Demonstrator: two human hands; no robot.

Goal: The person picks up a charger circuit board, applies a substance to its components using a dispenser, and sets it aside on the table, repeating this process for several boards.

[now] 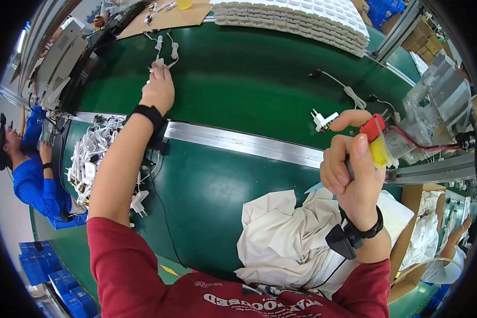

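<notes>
On the far side of the green conveyor belt (222,79), my left hand (159,91) has its fingers closed on a white charger (160,63), which they largely cover. White cables (174,51) lie beyond those fingertips. My right hand (352,167) is raised at the right, with thumb and index finger around a red block wrapped in yellow (373,127). Red and dark wires (424,144) run from this block toward the right. Just left of the index finger, a white charger with two pins (323,121) lies on the belt, some of its inner parts showing.
A heap of white chargers and cables (93,159) lies left of my left forearm. Cream cloth (281,233) is bunched before me. A metal rail (244,142) crosses the bench. White trays (297,21) are stacked at the back. A person in blue (37,180) sits at the left.
</notes>
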